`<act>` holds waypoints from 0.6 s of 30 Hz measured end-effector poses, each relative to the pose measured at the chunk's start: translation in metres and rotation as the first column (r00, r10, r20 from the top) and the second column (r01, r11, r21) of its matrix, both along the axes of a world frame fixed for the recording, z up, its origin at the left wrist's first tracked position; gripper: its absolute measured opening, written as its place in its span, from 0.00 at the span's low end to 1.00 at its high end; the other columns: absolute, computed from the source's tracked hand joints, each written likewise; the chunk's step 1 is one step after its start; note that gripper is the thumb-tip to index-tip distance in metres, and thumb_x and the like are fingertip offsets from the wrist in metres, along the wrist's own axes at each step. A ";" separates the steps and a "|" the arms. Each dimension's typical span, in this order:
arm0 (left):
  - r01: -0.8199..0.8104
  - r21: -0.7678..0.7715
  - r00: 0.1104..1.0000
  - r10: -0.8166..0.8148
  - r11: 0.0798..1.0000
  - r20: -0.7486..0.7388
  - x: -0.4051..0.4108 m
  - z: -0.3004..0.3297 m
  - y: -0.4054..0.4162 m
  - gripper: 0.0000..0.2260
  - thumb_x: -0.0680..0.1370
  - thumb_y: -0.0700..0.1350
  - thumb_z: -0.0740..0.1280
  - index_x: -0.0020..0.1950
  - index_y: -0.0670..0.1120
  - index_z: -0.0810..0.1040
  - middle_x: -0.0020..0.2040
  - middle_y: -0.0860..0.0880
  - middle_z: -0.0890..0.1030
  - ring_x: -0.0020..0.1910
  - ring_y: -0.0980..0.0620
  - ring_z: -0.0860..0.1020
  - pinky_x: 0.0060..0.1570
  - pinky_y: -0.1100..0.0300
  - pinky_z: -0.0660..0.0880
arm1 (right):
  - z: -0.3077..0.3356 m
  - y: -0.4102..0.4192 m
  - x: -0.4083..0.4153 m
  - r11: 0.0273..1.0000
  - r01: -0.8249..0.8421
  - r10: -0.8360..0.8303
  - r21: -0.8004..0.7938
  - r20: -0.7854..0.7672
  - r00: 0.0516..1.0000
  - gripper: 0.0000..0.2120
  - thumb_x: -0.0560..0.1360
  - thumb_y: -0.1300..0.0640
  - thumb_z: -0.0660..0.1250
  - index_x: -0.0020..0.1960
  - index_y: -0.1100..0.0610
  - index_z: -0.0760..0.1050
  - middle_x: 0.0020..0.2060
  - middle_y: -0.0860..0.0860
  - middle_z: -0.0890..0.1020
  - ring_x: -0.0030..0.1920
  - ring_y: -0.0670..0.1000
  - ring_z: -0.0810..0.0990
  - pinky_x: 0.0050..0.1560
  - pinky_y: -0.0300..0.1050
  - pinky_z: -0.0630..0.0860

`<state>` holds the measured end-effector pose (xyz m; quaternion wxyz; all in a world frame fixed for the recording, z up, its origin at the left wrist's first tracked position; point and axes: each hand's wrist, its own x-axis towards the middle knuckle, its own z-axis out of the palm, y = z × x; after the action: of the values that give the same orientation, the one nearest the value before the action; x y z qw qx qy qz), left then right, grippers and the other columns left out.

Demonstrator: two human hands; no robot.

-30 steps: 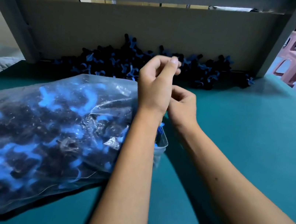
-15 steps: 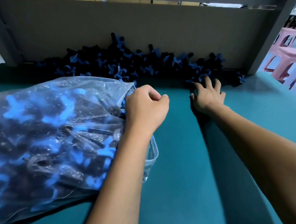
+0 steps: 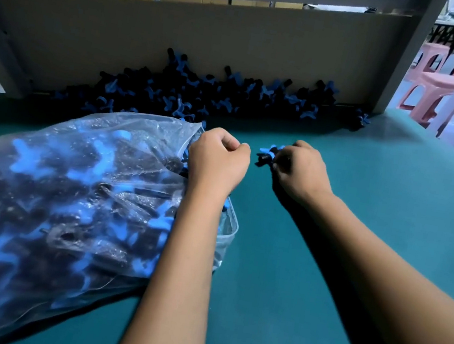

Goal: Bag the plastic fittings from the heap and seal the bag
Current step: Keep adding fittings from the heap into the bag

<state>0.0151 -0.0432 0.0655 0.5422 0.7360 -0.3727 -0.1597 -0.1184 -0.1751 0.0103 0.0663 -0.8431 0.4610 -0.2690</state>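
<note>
A clear plastic bag [image 3: 74, 192], stuffed with black-and-blue fittings, lies on its side at the left with its mouth facing right. My left hand [image 3: 217, 160] grips the upper edge of the bag's mouth in a fist. My right hand [image 3: 298, 172] is just to the right, fingers curled round black-and-blue fittings [image 3: 267, 156] that stick out toward the bag mouth. The heap of fittings [image 3: 217, 96] stretches along the grey back panel behind both hands.
The teal table top [image 3: 322, 276] spreads to the right and front. A grey back panel [image 3: 210, 41] and upright post [image 3: 408, 52] close off the far side. Pink stools [image 3: 430, 82] and a white table stand beyond the right edge.
My right hand has drawn back from the heap with fittings in its grip and now sits beside the bag mouth. My left hand keeps its hold on the bag's edge.
</note>
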 end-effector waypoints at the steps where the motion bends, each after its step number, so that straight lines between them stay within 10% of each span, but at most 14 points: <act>1: 0.004 0.008 1.000 -0.004 1.000 -0.003 0.000 0.000 0.000 0.05 0.77 0.46 0.70 0.42 0.47 0.81 0.39 0.54 0.82 0.37 0.56 0.77 0.32 0.65 0.68 | -0.002 0.014 -0.002 1.000 0.009 -0.009 -0.030 0.001 1.000 0.04 0.75 0.56 0.70 0.46 0.53 0.83 0.44 0.54 0.77 0.48 0.59 0.77 0.46 0.51 0.76; 4: 0.012 0.032 1.000 -0.012 0.999 -0.005 0.000 0.000 0.002 0.04 0.77 0.44 0.68 0.45 0.47 0.82 0.41 0.53 0.82 0.34 0.57 0.77 0.27 0.67 0.67 | -0.005 0.043 -0.008 0.998 0.056 -0.055 -0.035 0.026 0.998 0.00 0.73 0.53 0.73 0.43 0.49 0.83 0.40 0.50 0.81 0.47 0.56 0.78 0.46 0.49 0.75; 6: 0.016 0.056 1.000 -0.016 0.998 0.006 0.001 -0.001 0.002 0.05 0.78 0.42 0.67 0.47 0.48 0.82 0.44 0.53 0.82 0.32 0.55 0.76 0.23 0.69 0.67 | -0.005 0.052 -0.009 0.981 0.037 -0.101 0.190 0.339 0.935 0.03 0.71 0.55 0.76 0.40 0.49 0.82 0.37 0.48 0.84 0.42 0.50 0.81 0.44 0.44 0.76; 11: 0.085 0.147 0.996 -0.084 0.986 -0.008 0.004 -0.003 0.002 0.09 0.81 0.47 0.69 0.60 0.49 0.81 0.52 0.47 0.83 0.35 0.51 0.80 0.33 0.62 0.72 | 0.000 0.066 -0.012 0.681 -0.608 -0.291 0.407 0.913 0.285 0.02 0.79 0.61 0.68 0.49 0.60 0.78 0.45 0.60 0.87 0.43 0.56 0.86 0.45 0.42 0.81; 18: 0.183 -0.029 0.968 -0.185 0.983 -0.168 0.003 -0.001 0.003 0.07 0.79 0.38 0.71 0.43 0.47 0.84 0.40 0.45 0.86 0.38 0.51 0.83 0.42 0.60 0.75 | 0.001 0.075 -0.013 0.501 -0.792 -0.170 0.350 0.937 0.306 0.11 0.80 0.61 0.67 0.62 0.59 0.76 0.54 0.66 0.84 0.53 0.64 0.85 0.47 0.43 0.81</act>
<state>0.0185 -0.0406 0.0643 0.5595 0.6783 -0.3929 -0.2691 -0.1310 -0.1005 0.0113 0.7305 -0.5003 0.2010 -0.4192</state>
